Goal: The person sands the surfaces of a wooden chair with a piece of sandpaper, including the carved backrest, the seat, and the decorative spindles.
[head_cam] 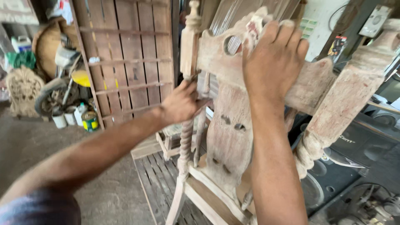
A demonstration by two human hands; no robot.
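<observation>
A bare wooden chair back (229,137) with a carved top rail and twisted posts stands in front of me. My left hand (180,102) grips the left twisted post (186,141) just under its square block. My right hand (273,58) presses flat on the carved top rail, with a worn piece of sandpaper (252,28) under the fingers. The right turned post (346,96) stands free beside my right forearm.
A slatted wooden panel (127,58) leans behind the chair. Several paint cans (89,121) and a wheel (50,98) sit on the dusty floor at left. A slatted pallet (160,179) lies below. Dark equipment (358,175) fills the lower right.
</observation>
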